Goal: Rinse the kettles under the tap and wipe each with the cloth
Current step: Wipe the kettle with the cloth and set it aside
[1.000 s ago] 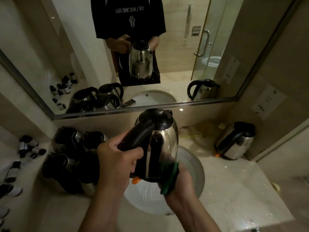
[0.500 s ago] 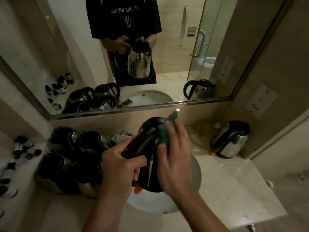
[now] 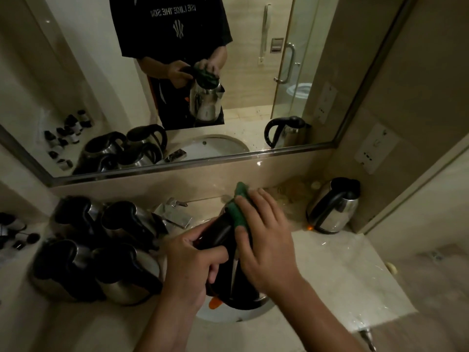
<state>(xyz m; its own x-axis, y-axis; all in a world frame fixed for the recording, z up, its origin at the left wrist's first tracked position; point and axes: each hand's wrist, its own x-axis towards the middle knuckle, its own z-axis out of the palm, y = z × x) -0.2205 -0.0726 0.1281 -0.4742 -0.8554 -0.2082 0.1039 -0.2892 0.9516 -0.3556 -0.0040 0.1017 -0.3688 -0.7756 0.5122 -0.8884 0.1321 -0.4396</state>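
Observation:
I hold a steel kettle (image 3: 241, 288) with a black lid and handle over the white sink (image 3: 228, 317). My left hand (image 3: 193, 260) grips its black handle. My right hand (image 3: 264, 240) presses a green cloth (image 3: 237, 209) onto the kettle's lid, fingers spread over it. The kettle's body is mostly hidden behind both hands. The chrome tap (image 3: 175, 212) stands behind the sink, left of the kettle; no running water is visible. The mirror shows the same grip from the front.
Several steel kettles (image 3: 101, 250) crowd the counter left of the sink. One kettle (image 3: 332, 207) stands alone at the back right by the wall. Small dark bottles (image 3: 15, 235) sit at the far left. The marble counter (image 3: 342, 275) on the right is wet.
My right hand with the green cloth rose from the kettle's lower side to its lid and now lies spread across the top. The left hand kept its grip on the handle.

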